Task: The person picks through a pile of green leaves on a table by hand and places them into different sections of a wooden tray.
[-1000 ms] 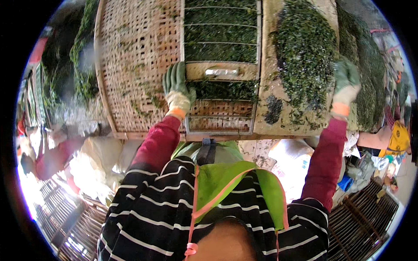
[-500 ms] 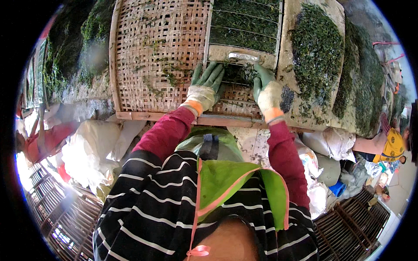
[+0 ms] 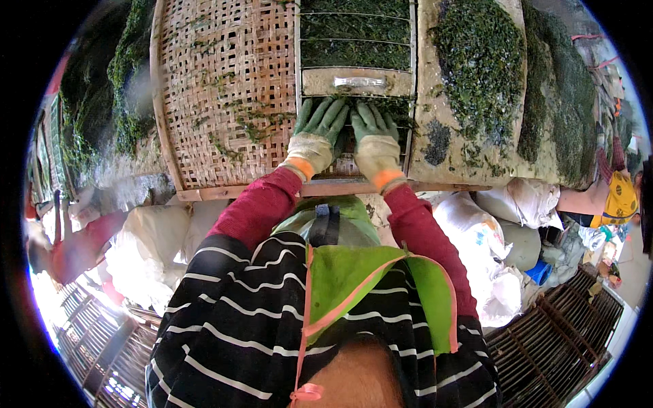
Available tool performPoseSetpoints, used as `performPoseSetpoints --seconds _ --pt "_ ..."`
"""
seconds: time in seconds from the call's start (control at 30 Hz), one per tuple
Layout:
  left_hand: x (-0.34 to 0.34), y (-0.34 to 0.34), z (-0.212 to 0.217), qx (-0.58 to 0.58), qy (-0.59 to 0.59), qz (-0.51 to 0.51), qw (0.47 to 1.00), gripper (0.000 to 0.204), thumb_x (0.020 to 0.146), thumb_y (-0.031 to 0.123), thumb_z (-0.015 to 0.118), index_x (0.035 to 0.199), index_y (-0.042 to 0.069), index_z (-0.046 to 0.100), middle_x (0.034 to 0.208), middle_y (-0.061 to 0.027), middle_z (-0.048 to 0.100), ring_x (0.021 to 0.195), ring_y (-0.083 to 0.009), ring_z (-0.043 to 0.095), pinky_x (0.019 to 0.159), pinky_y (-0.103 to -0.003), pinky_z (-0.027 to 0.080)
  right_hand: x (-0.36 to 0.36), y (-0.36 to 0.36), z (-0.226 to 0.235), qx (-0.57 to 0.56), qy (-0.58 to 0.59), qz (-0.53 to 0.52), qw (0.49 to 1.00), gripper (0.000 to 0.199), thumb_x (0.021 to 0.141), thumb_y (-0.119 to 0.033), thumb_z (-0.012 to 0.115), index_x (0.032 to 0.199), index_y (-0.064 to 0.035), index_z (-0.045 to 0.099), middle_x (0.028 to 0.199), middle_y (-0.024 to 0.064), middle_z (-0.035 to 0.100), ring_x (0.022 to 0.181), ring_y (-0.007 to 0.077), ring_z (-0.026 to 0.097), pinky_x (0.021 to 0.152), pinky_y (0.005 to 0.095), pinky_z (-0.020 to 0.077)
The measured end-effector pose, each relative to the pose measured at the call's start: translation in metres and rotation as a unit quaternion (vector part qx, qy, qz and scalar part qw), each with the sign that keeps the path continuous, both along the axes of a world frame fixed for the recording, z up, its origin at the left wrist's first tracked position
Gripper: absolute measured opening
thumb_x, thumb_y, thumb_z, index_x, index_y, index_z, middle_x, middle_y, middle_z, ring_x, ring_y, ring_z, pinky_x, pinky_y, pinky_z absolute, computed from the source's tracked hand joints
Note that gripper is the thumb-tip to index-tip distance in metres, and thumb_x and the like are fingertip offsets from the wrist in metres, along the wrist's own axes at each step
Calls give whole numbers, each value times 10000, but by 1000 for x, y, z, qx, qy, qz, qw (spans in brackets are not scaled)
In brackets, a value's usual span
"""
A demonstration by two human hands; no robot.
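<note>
Your left hand (image 3: 314, 136) and right hand (image 3: 375, 139), both in green-and-cream work gloves, lie flat and spread side by side, grasping nothing, pressed onto the dark green leaves (image 3: 354, 126) just below the metal-handled wooden bar (image 3: 358, 82). Left of that bar lies the woven bamboo tray (image 3: 224, 88); right of it, a heap of leaves (image 3: 479, 64).

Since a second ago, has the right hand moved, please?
Yes. The right hand has come left off the leaf-covered tray to the metal-handled panel, beside the left hand.
</note>
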State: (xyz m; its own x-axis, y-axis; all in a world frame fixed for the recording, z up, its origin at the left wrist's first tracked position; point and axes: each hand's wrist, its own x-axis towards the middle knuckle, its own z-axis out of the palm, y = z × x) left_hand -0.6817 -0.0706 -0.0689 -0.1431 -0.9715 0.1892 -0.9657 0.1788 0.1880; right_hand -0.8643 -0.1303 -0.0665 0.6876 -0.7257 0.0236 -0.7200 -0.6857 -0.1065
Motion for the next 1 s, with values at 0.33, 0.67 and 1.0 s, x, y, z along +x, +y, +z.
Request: performPoseSetpoints --seconds 0.33,0.67,1.0 --pt "-14 -5 5 -38 62 40 997 712 875 307 679 1524 115 458 1554 -108 474 1430 -342 432 1234 -567 232 -74 -64 50 -49 -346 -144 926 371 920 -38 542 1268 10 657 1290 245 658 1189 388 645 1053 440 499" --pt "-27 51 21 -28 69 15 997 545 851 248 675 1381 138 613 1531 -115 496 1433 -343 442 1213 -586 267 -20 -12 53 39 -334 20 941 463 875 -35 638 1337 -55 629 1371 201 618 1246 391 604 1052 445 496" --pt "89 131 18 -47 -2 281 958 689 899 246 656 1548 171 437 1589 -213 408 1350 -419 512 1102 -513 452 23 -15 11 15 -167 73 983 467 837 -83 651 1302 -120 664 1421 76 610 1279 299 593 1103 433 456"
